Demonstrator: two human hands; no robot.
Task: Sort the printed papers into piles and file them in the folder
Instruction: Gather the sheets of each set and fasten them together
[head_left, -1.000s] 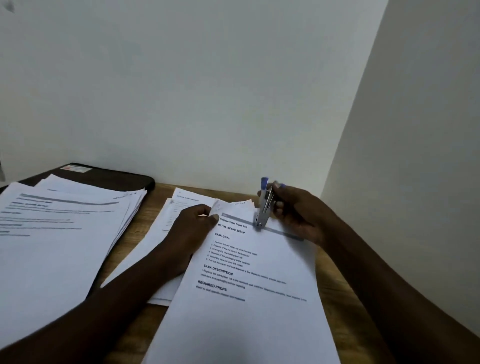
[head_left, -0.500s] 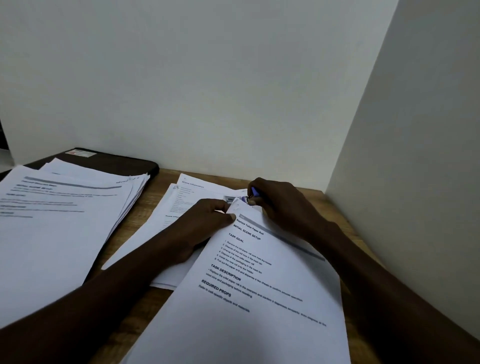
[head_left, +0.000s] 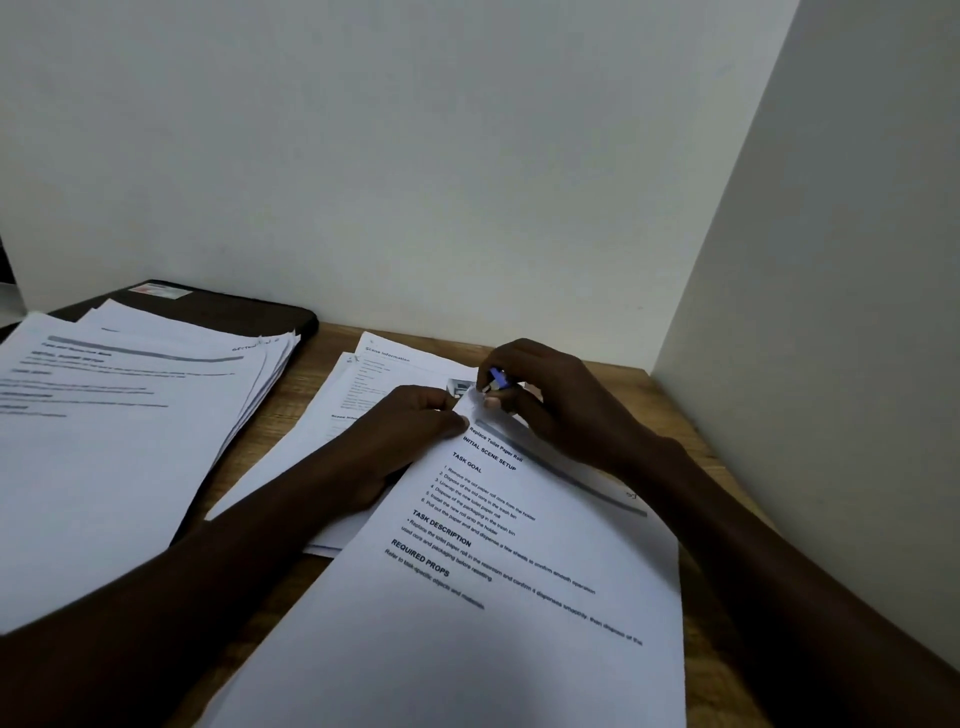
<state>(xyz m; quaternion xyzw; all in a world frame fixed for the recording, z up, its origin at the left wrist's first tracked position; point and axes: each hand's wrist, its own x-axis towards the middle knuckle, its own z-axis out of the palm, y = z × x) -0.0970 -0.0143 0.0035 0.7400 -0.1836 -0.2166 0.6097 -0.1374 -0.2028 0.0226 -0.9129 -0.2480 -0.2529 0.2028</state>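
My left hand (head_left: 410, 431) pinched the light, floppy sheets (head_left: 493, 597) at their top corner; right hand (head_left: 550, 400) gripped stapler (head_left: 496, 379) there.

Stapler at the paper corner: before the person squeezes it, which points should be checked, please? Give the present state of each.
1. Stapler gripped in the right hand: ok.
2. Left hand pinches the front sheets at their top corner: ok.
3. Corner sits inside the stapler's mouth: cannot tell, the fingers hide it.
4. Corner lies flat: not ok, it looks crumpled and lifted.
5. Folder free to receive papers: not ok, the left pile lies on it.
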